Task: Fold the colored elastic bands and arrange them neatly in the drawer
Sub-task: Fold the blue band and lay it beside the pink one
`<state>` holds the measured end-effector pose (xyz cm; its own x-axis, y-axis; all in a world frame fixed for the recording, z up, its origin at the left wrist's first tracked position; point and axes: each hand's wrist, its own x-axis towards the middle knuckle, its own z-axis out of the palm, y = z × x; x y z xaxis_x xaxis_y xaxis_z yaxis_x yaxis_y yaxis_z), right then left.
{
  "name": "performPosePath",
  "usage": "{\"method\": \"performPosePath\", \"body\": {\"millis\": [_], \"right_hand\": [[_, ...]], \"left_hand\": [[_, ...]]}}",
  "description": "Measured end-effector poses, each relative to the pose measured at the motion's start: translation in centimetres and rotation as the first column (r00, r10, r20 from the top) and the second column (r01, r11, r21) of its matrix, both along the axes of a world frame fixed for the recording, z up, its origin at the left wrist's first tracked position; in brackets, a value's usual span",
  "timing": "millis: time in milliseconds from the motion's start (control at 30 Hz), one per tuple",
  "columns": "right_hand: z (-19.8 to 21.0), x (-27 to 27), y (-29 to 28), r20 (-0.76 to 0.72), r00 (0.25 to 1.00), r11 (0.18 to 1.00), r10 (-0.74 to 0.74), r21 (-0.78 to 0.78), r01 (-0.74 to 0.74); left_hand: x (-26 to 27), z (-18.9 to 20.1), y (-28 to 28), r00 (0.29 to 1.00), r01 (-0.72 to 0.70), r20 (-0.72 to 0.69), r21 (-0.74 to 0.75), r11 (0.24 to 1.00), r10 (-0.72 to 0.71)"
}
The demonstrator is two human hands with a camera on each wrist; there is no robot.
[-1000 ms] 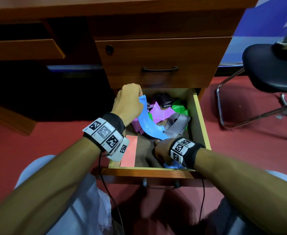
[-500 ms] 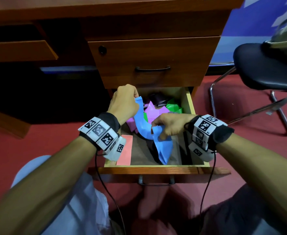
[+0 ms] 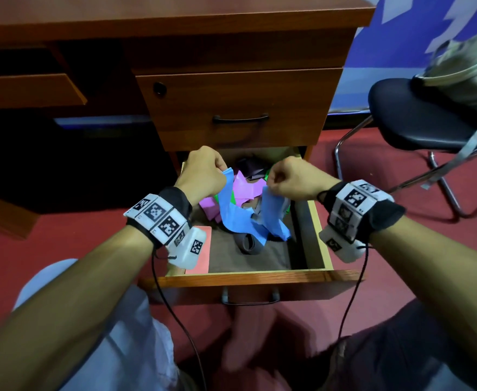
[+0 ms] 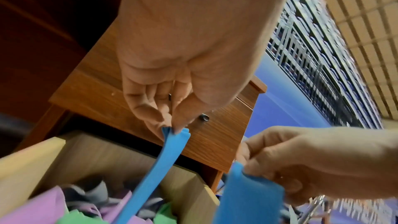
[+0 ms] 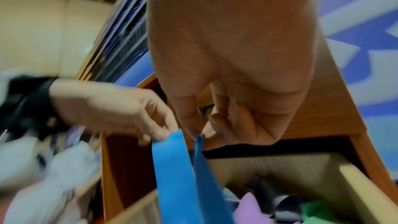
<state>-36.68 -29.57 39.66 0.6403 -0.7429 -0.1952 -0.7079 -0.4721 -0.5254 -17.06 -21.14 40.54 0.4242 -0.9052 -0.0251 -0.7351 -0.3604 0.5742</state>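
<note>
A blue elastic band (image 3: 231, 214) hangs in a loop over the open bottom drawer (image 3: 320, 238). My left hand (image 3: 203, 176) pinches one end of it (image 4: 175, 132) between thumb and fingers. My right hand (image 3: 290, 179) pinches the other end (image 5: 199, 138) at about the same height. The band's middle sags onto the drawer floor. Behind it lies a loose heap of purple (image 3: 245, 186), green (image 4: 168, 214) and grey (image 4: 94, 193) bands. A dark grey band (image 3: 247, 244) lies rolled on the drawer floor. A folded pink band (image 3: 202, 249) lies flat at the drawer's front left.
The closed upper drawer (image 3: 240, 108) with a dark handle stands right behind my hands. A black chair (image 3: 417, 119) with a bag on it stands to the right. Red carpet (image 3: 70, 235) surrounds the desk. My knees are under the drawer's front edge.
My right hand has lifted its end of the blue band from the drawer's front up and back to the level of the left hand. The left hand stayed nearly still.
</note>
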Motion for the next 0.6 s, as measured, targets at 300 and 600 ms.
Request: {"method": "performPosePath", "body": {"millis": [300,600], "right_hand": [[-0.5,1.7,1.7,0.287,0.777,0.691,-0.561,0.679,0.248],[-0.8,1.7,1.3,0.320,0.696,0.615,-0.643,0.758,0.220]], "left_hand": [[-2.2,0.1,-0.2,0.724,-0.126,-0.667,0.124,0.984,0.177],[-2.4,0.3,-0.1,0.704,-0.195,-0.682,0.081,0.977,0.197]]}}
